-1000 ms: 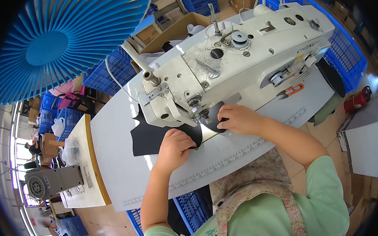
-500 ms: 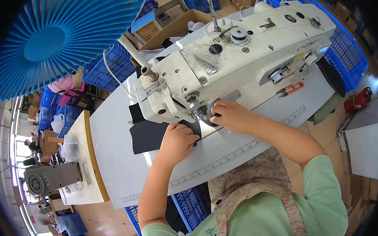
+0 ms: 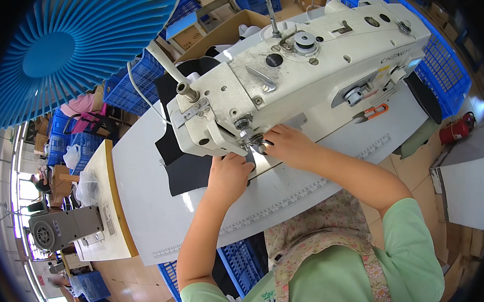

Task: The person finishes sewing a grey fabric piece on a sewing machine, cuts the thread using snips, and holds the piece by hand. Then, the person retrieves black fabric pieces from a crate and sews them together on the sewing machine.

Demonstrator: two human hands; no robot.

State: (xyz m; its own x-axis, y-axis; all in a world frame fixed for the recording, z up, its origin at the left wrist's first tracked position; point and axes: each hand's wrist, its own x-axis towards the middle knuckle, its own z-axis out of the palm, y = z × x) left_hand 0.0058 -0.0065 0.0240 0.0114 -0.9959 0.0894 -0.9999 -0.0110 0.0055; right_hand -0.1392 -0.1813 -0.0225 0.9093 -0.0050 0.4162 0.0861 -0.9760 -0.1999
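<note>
At a sewing machine (image 3: 304, 75), a person's right hand (image 3: 290, 147) is pinching black cloth (image 3: 189, 173) beside the needle end; the left hand (image 3: 228, 177) is bunching its fingers over the cloth, whether gripping or pressing one cannot tell. The cloth is lying on the table (image 3: 151, 206), partly beneath the head; no stitching is showing, leaving done and undone lengths unclear.

White sewing machine (image 3: 298, 70), mounted on a pale table (image 3: 139, 196) marked with a ruler strip (image 3: 278, 207). Black fabric (image 3: 187, 175), laid partly beneath the machine; overlain by the left hand (image 3: 229, 175). Right hand (image 3: 287, 144), fingers curled, placed beside the needle assembly (image 3: 245, 133). Orange-handled snips (image 3: 369, 114), laid at right. Blue fan (image 3: 50, 55), seen upper left.
</note>
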